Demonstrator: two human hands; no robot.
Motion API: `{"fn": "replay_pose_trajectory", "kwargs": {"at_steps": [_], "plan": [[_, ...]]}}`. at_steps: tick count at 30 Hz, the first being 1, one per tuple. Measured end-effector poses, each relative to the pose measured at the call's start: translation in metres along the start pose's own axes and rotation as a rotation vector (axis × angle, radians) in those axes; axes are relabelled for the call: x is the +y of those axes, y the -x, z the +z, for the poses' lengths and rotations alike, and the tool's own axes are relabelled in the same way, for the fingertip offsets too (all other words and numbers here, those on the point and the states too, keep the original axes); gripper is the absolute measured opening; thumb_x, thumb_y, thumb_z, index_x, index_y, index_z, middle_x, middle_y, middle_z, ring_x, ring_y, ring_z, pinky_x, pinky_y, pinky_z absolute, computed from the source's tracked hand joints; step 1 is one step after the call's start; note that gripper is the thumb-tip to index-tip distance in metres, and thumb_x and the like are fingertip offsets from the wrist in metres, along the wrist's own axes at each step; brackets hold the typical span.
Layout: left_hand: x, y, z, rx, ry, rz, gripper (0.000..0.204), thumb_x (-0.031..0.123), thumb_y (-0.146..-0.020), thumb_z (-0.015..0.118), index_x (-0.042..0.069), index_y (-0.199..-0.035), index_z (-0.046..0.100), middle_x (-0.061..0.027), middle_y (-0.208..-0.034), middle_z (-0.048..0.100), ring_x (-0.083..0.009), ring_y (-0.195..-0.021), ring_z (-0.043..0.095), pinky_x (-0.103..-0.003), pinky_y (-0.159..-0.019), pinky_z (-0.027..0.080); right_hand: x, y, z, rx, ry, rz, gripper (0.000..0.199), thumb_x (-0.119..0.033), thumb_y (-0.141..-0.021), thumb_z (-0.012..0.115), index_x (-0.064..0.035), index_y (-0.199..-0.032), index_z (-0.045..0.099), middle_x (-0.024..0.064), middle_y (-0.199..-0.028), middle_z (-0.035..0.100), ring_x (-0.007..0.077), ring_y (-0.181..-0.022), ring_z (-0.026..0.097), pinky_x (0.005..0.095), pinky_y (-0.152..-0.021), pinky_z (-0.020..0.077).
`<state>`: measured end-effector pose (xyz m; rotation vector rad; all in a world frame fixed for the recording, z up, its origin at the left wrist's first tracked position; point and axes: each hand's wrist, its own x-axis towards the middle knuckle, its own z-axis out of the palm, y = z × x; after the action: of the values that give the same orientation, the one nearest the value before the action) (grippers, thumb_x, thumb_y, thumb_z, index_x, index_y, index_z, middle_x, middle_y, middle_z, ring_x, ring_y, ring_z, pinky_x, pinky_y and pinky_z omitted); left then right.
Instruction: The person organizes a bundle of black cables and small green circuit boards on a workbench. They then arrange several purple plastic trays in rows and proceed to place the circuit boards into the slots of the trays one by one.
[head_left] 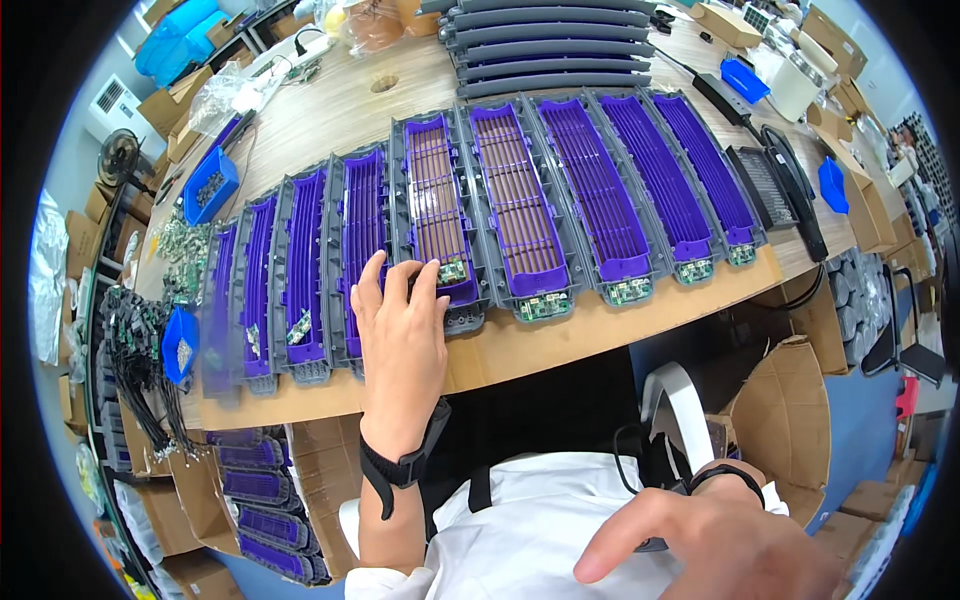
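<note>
A row of long grey frames with purple grille inserts (pixel 520 200) lies side by side across the wooden table (pixel 560 335). Small green circuit boards (pixel 543 305) sit at the near ends of the right-hand ones. My left hand (pixel 400 335) lies flat, fingers spread, on the near end of one grey and purple frame (pixel 435 195), its fingertips touching the little green board (pixel 452 270) there. It wears a black wrist strap. My right hand (pixel 715 540) hangs low near my lap, away from the table, index finger pointing left, holding nothing.
A stack of grey frames (pixel 550 45) lies at the table's far side. Blue bins (pixel 208 185) of small parts, loose green boards (pixel 180 255) and black cable bundles (pixel 140 360) sit at the left. Black grille strips (pixel 785 190) lie at the right. Cardboard boxes (pixel 790 400) stand under the table.
</note>
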<state>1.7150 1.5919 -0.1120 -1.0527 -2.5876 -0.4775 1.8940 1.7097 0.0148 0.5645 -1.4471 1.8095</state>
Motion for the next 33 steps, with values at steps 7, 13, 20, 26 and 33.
{"fn": "replay_pose_trajectory", "kwargs": {"at_steps": [7, 13, 20, 26, 33], "plan": [[-0.001, -0.011, 0.0, 0.084, 0.154, -0.014, 0.028, -0.004, -0.074, 0.069, 0.002, -0.1, 0.061, -0.012, -0.102, 0.061, -0.0384, -0.113, 0.049, -0.044, -0.096, 0.04, -0.019, 0.003, -0.032, -0.311, -0.102, 0.428, 0.009, -0.009, -0.077, 0.075, -0.0101, -0.085, 0.07, 0.0067, -0.1, 0.062, 0.0243, -0.08, 0.062, 0.0517, -0.077, 0.0459], [-0.006, -0.013, -0.002, 0.124, 0.278, -0.051, 0.027, -0.007, -0.069, 0.07, 0.002, -0.093, 0.061, -0.0124, -0.088, 0.06, -0.0333, -0.098, 0.054, -0.041, -0.085, 0.045, 0.083, -0.003, -0.062, -0.301, 0.486, 0.314, 0.018, 0.009, -0.078, 0.063, -0.003, -0.09, 0.068, 0.0097, -0.096, 0.06, 0.0234, -0.081, 0.06, 0.0295, -0.069, 0.0476], [-0.008, -0.01, 0.001, 0.205, 0.3, -0.05, 0.012, -0.004, -0.073, 0.068, 0.001, -0.084, 0.068, -0.0121, -0.083, 0.058, -0.0307, -0.09, 0.056, -0.039, -0.077, 0.047, 0.135, 0.007, -0.054, -0.21, 0.703, 0.385, 0.016, 0.009, -0.08, 0.062, -0.0011, -0.092, 0.065, 0.0112, -0.091, 0.061, 0.0255, -0.078, 0.062, 0.0319, -0.067, 0.0503], [-0.006, -0.001, -0.014, 0.26, 0.412, -0.14, 0.011, -0.001, -0.078, 0.067, 0.0, -0.089, 0.065, -0.0113, -0.083, 0.057, -0.0284, -0.082, 0.057, -0.036, -0.072, 0.047, 0.153, 0.007, -0.035, -0.121, 0.677, 0.421, 0.014, 0.004, -0.081, 0.066, 0.001, -0.093, 0.063, 0.0132, -0.088, 0.062, 0.0261, -0.074, 0.064, 0.0332, -0.065, 0.051], [0.012, 0.028, -0.015, 0.184, 1.098, -0.538, 0.007, 0.003, -0.091, 0.062, -0.002, -0.095, 0.063, -0.0031, -0.089, 0.063, -0.0089, -0.084, 0.06, -0.025, -0.073, 0.05, 0.165, 0.016, -0.022, -0.111, 0.635, 0.342, 0.017, 0.001, -0.079, 0.07, 0.0022, -0.095, 0.064, 0.0125, -0.091, 0.063, 0.0257, -0.078, 0.066, 0.0313, -0.066, 0.0536]]}}
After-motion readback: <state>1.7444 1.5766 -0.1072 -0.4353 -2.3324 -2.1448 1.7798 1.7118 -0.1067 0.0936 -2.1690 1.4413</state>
